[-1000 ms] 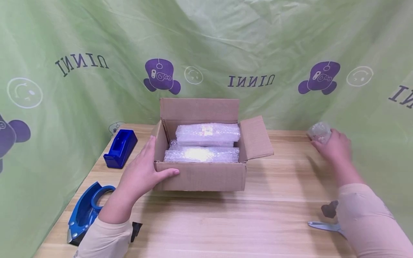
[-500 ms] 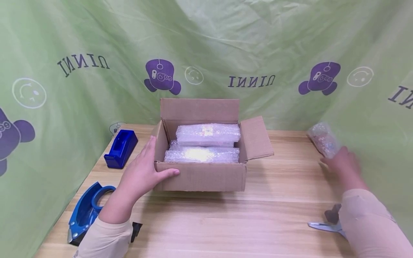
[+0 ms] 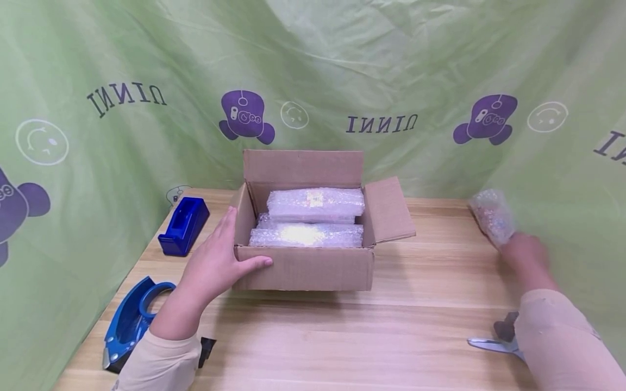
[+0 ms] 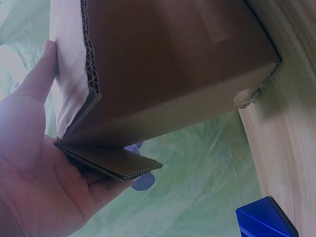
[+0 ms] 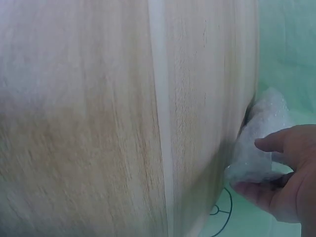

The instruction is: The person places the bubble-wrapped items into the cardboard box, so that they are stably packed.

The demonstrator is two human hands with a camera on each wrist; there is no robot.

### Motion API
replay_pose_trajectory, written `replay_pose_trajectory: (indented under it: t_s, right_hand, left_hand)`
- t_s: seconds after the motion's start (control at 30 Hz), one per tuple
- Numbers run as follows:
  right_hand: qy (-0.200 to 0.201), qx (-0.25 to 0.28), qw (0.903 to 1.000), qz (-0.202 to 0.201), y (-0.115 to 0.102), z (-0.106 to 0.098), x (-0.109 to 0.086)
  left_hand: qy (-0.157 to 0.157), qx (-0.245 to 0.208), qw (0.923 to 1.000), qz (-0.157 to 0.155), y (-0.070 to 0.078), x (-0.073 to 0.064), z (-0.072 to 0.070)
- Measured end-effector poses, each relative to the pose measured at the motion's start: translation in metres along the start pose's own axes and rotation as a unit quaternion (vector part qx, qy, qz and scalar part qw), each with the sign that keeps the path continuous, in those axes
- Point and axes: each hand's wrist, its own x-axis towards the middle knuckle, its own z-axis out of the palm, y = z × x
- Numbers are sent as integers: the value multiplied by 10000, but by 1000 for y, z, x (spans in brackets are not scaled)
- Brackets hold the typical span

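An uncovered cardboard box (image 3: 305, 270) stands mid-table with its back and right flaps raised outward. Several bubble-wrapped bundles (image 3: 323, 202) lie inside it. My left hand (image 3: 213, 260) grips the box's front left corner, thumb along the front wall and fingers up the left side. In the left wrist view a folded flap (image 4: 108, 160) rests against those fingers. At the far right edge of the table lies a bubble-wrapped packet (image 3: 491, 214). My right hand (image 3: 525, 255) holds its near end; in the right wrist view thumb and fingers sit on either side of the plastic.
A blue desktop tape dispenser (image 3: 183, 225) stands left of the box. Nearer on the left, a blue handheld tape dispenser (image 3: 124, 326) is partly behind the left forearm. Light blue scissors (image 3: 494, 344) lie half under the right sleeve. A green curtain (image 3: 313, 70) encloses the table.
My right hand has moved from the packet's far part toward me to its near end, and more of the packet shows. The left hand and box stay in place.
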Motion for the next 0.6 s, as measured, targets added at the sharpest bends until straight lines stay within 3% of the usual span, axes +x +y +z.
replay_pose_trajectory:
  t_s: [0.17, 0.3, 0.6]
  right_hand:
    - [-28, -87, 9998, 156, -1, -7, 0]
    - [226, 40, 9997, 106, -5, -15, -1]
    - [303, 761, 9966, -41, -36, -42, -12]
  left_hand:
    - [16, -1, 10000, 7, 0, 0, 0]
    - [18, -11, 10000, 6, 0, -1, 0]
    - [16, -24, 10000, 10, 0, -1, 0]
